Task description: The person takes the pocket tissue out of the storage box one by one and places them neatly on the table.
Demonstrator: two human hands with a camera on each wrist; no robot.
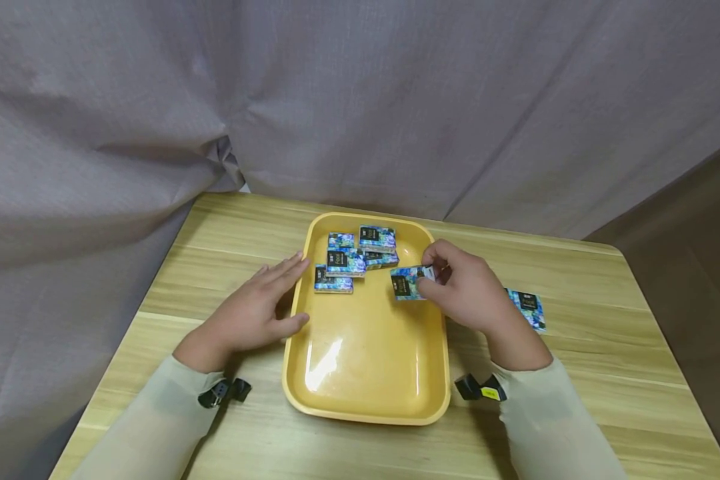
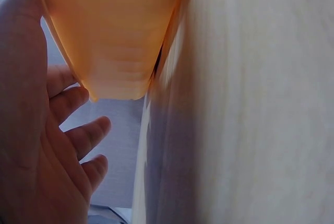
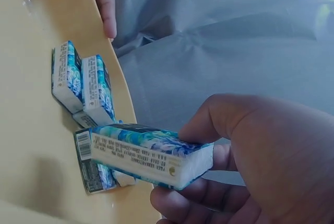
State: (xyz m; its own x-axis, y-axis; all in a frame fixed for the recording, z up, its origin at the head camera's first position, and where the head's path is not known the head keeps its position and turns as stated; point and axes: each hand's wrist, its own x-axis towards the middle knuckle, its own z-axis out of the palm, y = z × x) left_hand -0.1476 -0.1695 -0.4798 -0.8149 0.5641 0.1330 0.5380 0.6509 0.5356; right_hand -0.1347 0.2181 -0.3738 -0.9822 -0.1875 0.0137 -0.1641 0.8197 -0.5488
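Observation:
Over the right part of a yellow tray [image 1: 372,360], my right hand [image 1: 465,283] pinches a blue patterned tissue pack [image 1: 405,283] between thumb and fingers. The right wrist view shows that held pack [image 3: 151,153] above the others, its printed white side facing the camera. Several like packs [image 1: 345,262] lie in the tray's far left part, some overlapping. My left hand [image 1: 252,310] rests at the tray's left rim, fingers extended and thumb over the edge. In the left wrist view, its fingertips touch or nearly touch the tray wall [image 2: 115,41].
Another tissue pack [image 1: 528,309] lies on the wooden table [image 1: 600,387] right of the tray, partly behind my right wrist. A grey curtain [image 1: 360,107] hangs along the table's far edge and left side.

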